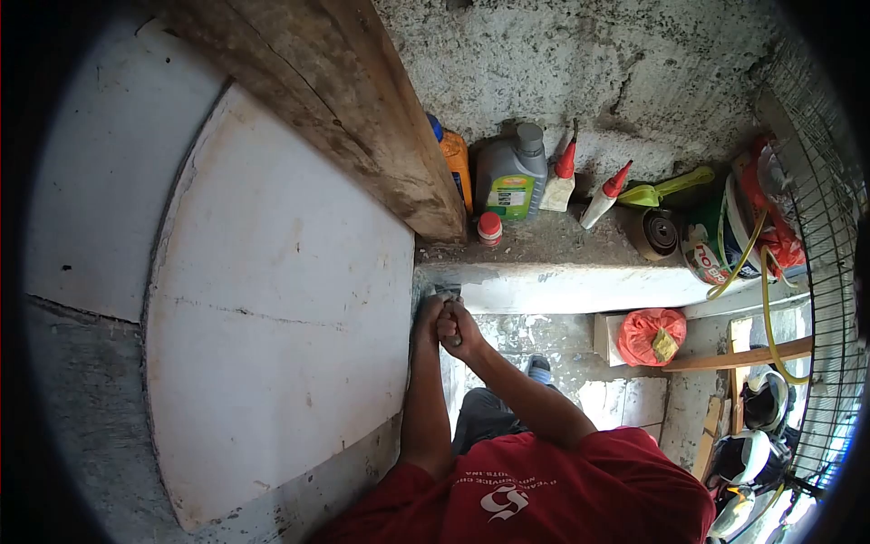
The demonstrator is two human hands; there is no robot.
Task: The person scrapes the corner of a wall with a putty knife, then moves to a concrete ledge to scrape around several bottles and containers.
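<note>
My right hand (462, 328) is closed around the handle of a scraper, the handle's end showing below the fist. Pressed against it, my left hand (429, 314) grips near the tool's front, its fingers partly hidden. The scraper's flat metal blade (448, 289) pokes out above both hands, against the front face of a concrete ledge (562, 247), close to the corner with the white wall panel (281, 308). Whitish and grey patches mark that ledge face.
On the ledge stand a grey bottle (511, 177), an orange bottle (456, 163), a small red-capped bottle (489, 228), two red-tipped glue bottles (605, 194) and a green scoop (671, 188). A thick wooden beam (344, 100) hangs at upper left. A wire rack (826, 245) and red bag (651, 336) are right.
</note>
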